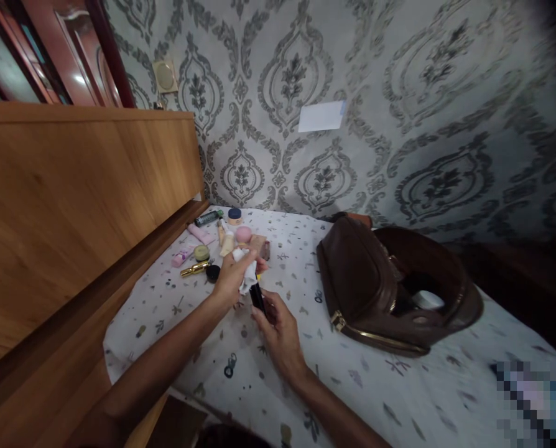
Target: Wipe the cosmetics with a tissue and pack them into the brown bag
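A white tissue (247, 277) is gripped in my left hand (231, 278), against the upper end of a black tube-like item (257, 297). The lower part of that black item is held between the fingers of my right hand (280, 330). Just beyond my left hand lie a pink sponge (243, 234), a cream-coloured tube (227, 242) and a navy-lidded jar (234, 216). To its left are a round green-yellow jar (201, 252), a gold tube (194, 269) and a round black item (213, 272).
An open brown bag (362, 286) stands on the patterned white cloth (334, 386) at the right, with something white inside. Pink tubes (200, 234) and a dark green bottle (208, 218) lie near the wooden furniture (91, 180) at left. A patterned wall rises behind.
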Available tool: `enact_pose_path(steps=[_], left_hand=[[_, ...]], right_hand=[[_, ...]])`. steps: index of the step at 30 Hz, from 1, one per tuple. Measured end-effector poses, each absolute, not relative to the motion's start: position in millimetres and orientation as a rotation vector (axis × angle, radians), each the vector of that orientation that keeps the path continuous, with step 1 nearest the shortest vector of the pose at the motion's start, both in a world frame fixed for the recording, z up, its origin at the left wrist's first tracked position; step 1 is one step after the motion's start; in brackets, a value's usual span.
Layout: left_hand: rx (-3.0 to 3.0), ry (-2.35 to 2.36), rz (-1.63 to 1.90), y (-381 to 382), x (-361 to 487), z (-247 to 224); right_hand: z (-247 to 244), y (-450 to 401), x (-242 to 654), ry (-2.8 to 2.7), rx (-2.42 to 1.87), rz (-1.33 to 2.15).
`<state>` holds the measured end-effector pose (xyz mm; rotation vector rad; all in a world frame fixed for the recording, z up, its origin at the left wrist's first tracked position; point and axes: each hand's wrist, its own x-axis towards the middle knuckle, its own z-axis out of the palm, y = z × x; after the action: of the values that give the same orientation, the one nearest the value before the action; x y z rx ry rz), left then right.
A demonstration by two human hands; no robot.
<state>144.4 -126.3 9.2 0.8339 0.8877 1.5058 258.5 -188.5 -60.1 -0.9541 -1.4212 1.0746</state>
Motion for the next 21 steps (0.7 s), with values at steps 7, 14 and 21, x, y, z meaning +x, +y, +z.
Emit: enact_pose_path(steps=[7, 14, 21], left_hand=[[0.873, 0.888, 1.413, -146.6, 150.7, -9.0], [0.791, 0.871, 1.422, -136.9, 137.6, -3.2], [0.804, 0.894, 1.358, -150.1, 154.9, -9.7]], right_hand=[[-58.9, -180.7, 258.9, -1.228, -0.888, 1.182], [-62.1, -177.6, 258.4, -1.189, -0.853, 1.379], [-59.7, -181.5, 260.8, -1.316, -0.984, 1.019]])
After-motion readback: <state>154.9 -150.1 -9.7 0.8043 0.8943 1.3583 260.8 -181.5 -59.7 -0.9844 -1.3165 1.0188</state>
